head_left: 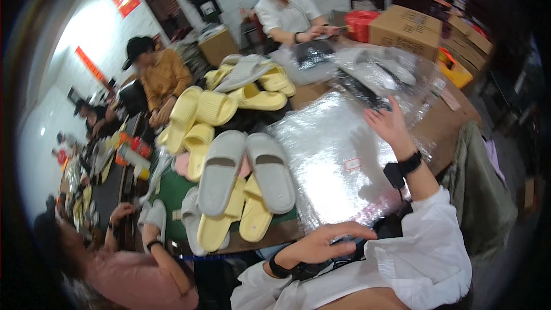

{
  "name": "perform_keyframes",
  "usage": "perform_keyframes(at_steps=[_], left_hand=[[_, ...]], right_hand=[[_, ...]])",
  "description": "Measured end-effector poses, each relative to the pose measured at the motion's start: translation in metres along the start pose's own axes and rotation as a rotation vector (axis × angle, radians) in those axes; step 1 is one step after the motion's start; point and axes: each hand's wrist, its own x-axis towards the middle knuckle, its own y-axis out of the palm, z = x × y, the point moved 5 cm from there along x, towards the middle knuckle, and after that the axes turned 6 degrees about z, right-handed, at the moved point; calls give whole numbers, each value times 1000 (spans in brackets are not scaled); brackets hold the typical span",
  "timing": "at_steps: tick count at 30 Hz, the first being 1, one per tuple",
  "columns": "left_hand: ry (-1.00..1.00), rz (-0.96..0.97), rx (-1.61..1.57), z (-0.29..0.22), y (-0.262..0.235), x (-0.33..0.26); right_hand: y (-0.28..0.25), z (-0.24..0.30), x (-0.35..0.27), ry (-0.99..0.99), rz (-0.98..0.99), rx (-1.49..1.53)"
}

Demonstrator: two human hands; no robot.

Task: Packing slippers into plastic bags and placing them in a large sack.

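Observation:
My right hand point(391, 130) is raised over the far right of a stack of clear plastic bags point(327, 155), palm up and fingers spread, holding nothing. Near the table's front edge, my left hand point(324, 243) has its fingers stretched out and thumb apart, also empty. A pair of grey slippers point(221, 166) lies left of the bags, on top of yellow slippers point(256, 212). Beyond my right hand are grey slippers in clear plastic point(367, 69).
More yellow slippers point(215, 108) are heaped farther back. A cardboard box point(406, 30) and a red plastic bag point(361, 23) stand at the far right. A co-worker in pink point(138, 278) handles grey slippers point(154, 215) at left; others sit across the table.

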Motion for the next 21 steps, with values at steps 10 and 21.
perform_keyframes(at_steps=[10,21], left_hand=[[473,468,472,-75,60,-28],[202,-69,717,-73,-2,-63]], right_hand=[[16,-89,-124,306,638,-1161],[0,-114,-146,241,752,-1432]])
